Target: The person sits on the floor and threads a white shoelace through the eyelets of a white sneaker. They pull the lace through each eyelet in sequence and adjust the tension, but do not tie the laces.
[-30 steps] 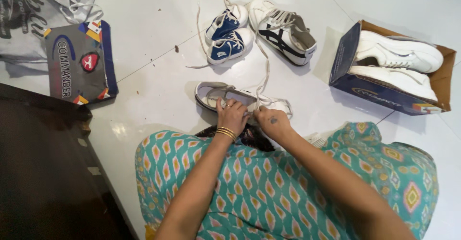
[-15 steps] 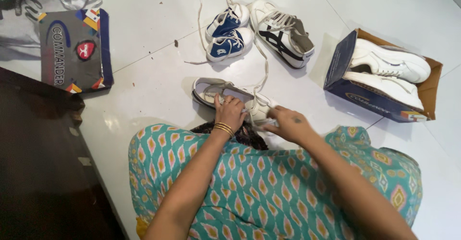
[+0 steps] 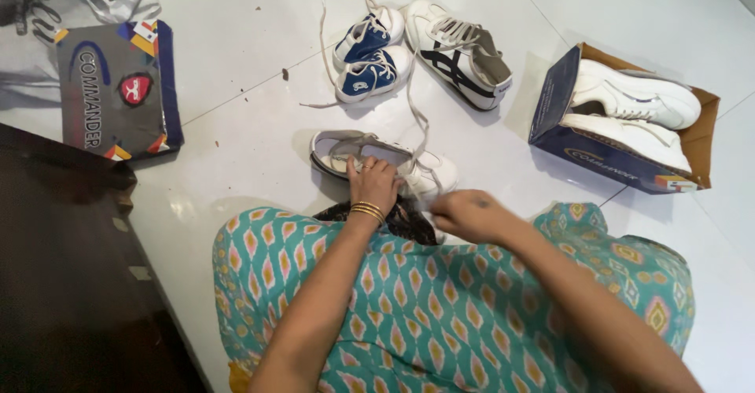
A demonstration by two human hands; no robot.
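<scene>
A white sneaker (image 3: 435,172) lies on its side on the white tiled floor just beyond my knees. My left hand (image 3: 373,183), with gold bangles at the wrist, presses down on the shoe's near side. My right hand (image 3: 465,214) is closed on the shoe's white lace (image 3: 415,118) and has drawn back toward my lap. From it the lace runs up and away toward the other shoes. My knees, in a teal patterned dress, fill the lower part of the view.
A pair of small blue-and-white shoes (image 3: 368,53) and a white sneaker with dark stripes (image 3: 464,51) lie farther out. An open blue shoebox (image 3: 586,149) holding two white sneakers stands at right. A shoebox lid (image 3: 118,86) lies at left, dark furniture (image 3: 63,283) below it.
My right hand has left the shoe and pulled back right and toward me, drawing the lace with it. My left hand stays pressed on the shoe.
</scene>
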